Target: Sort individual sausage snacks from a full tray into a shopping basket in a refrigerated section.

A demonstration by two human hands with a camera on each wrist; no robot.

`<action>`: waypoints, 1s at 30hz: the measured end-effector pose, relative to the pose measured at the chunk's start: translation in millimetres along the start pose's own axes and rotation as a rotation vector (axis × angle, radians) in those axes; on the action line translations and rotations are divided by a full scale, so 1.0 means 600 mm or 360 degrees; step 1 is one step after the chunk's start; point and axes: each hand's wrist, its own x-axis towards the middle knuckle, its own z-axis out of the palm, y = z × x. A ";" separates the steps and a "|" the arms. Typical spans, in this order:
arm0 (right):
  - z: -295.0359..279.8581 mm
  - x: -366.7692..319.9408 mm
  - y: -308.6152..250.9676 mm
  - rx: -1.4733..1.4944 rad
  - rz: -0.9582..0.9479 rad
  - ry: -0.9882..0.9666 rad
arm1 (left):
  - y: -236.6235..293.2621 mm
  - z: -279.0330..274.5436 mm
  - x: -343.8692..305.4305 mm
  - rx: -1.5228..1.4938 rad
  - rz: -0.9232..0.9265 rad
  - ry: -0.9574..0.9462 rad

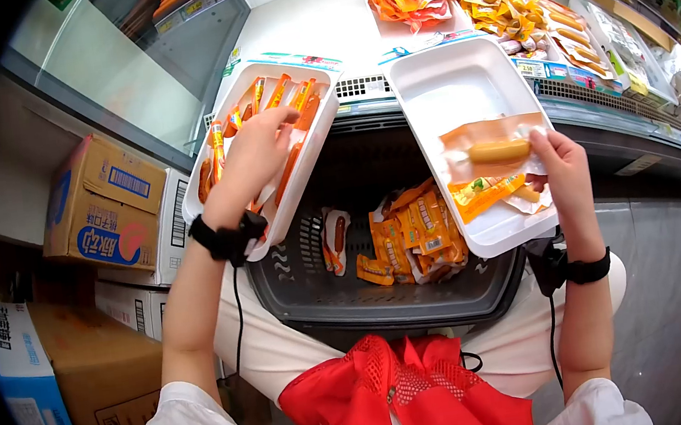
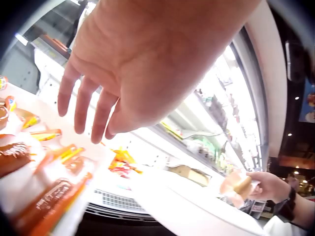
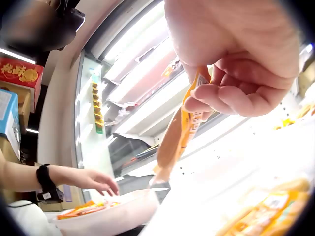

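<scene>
I have two white trays in the head view: the left tray (image 1: 321,142) at about 11 o'clock and the right tray (image 1: 449,86) at about 1 o'clock, both tilted over a grey basket (image 1: 421,305) at centre.

My left hand (image 1: 251,151) lies over the left tray, fingers straight and spread, gripping nothing, with the fingertips touching the orange sausage sticks (image 1: 291,98) at the tray's far end. There are too many overlapping sticks for a sure count.

My right hand (image 1: 562,162) pinches one clear sausage packet (image 1: 497,150) by its edge, at 3 o'clock on the right tray. I count three packets on that tray, the held one included.

In the basket, one lone packet (image 1: 335,235) lies at 9 o'clock of a heap of orange packets (image 1: 408,234).

Stacked cartons (image 1: 102,201), at least four, stand at 9 o'clock.
</scene>
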 end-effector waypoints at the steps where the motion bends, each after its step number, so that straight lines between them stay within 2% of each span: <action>1: -0.016 0.007 0.006 -0.0083 -0.0033 0.0048 | -0.025 0.005 0.010 0.0094 -0.0087 -0.0099; 2: -0.026 0.009 0.010 -0.0084 -0.0035 0.0050 | -0.047 0.012 0.014 0.0132 -0.0092 -0.0162; 4: -0.037 0.011 0.016 -0.0507 -0.0102 0.0211 | -0.067 0.025 0.026 0.0171 -0.0099 -0.0225; 5: -0.035 0.010 0.019 -0.0508 -0.0101 0.0209 | -0.071 0.028 0.032 0.0253 -0.0006 -0.0257; 7: -0.030 0.007 0.023 -0.0724 -0.0259 0.0410 | -0.082 0.036 0.044 0.0335 0.0085 -0.0292; 9: -0.030 0.005 0.023 -0.0735 -0.0213 0.0378 | -0.092 0.042 0.057 0.0354 0.0157 -0.0374; 10: -0.030 0.005 0.022 -0.0746 -0.0169 0.0345 | -0.096 0.046 0.061 0.0353 0.0155 -0.0371; 12: -0.030 0.004 0.021 -0.0830 -0.0186 0.0360 | -0.104 0.053 0.068 0.0244 -0.0122 -0.0383; 19: -0.035 0.009 0.021 -0.0906 -0.0295 0.0498 | -0.108 0.050 0.070 0.0228 -0.0097 -0.0420; 21: -0.034 0.006 0.021 -0.0876 -0.0299 0.0520 | -0.085 0.024 0.069 0.0101 -0.0152 -0.0060; 22: -0.035 0.005 0.022 -0.0884 -0.0318 0.0494 | -0.102 0.018 0.076 -0.0149 -0.0305 -0.0010; 23: -0.035 0.004 0.022 -0.0891 -0.0340 0.0466 | -0.103 0.009 0.072 -0.0151 -0.0305 -0.0012; 25: -0.036 0.005 0.030 -0.0904 -0.0377 0.0452 | -0.108 -0.015 0.073 -0.0346 -0.0129 0.0555; 26: -0.035 0.006 0.033 -0.0915 -0.0417 0.0439 | -0.090 -0.031 0.067 -0.0343 -0.0129 0.0558; 27: -0.030 0.003 0.029 -0.0911 -0.0421 0.0438 | -0.061 -0.049 0.054 -0.0562 -0.0192 0.0603; 28: -0.022 -0.002 0.022 -0.0803 -0.0412 0.0383 | -0.036 -0.062 0.042 -0.0782 -0.0254 0.0647; 30: -0.008 -0.009 0.021 -0.0495 -0.0395 0.0212 | -0.012 -0.071 0.025 -0.0824 -0.0203 0.0574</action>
